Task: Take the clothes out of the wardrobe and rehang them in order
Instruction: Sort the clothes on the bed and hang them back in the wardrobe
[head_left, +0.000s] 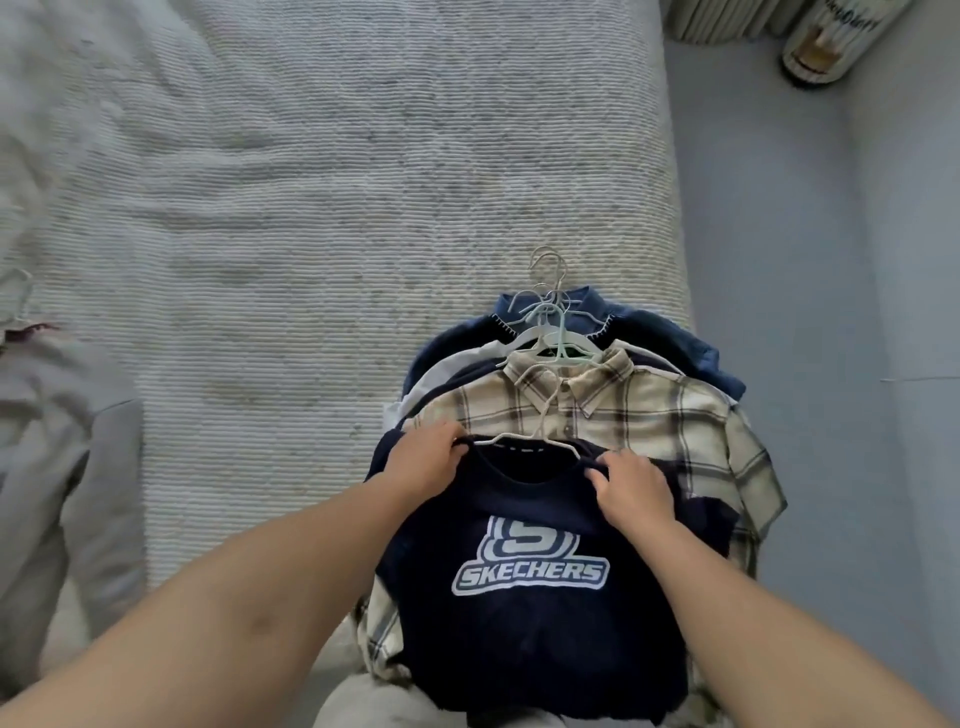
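navy cotton t-shirt with a pale printed logo (530, 551) tops the pile at the near right edge of the ribbed grey bedspread (311, 208), laid over a cream plaid shirt (623, 410), so each garment stays on its hanger. left hand (431, 457) and right hand (631, 486) each pinch a shoulder over the thin white hanger (519, 441), probably squaring it.

A bedroom at home — ribbed bedspread (363, 182), hangered clothes (597, 415).
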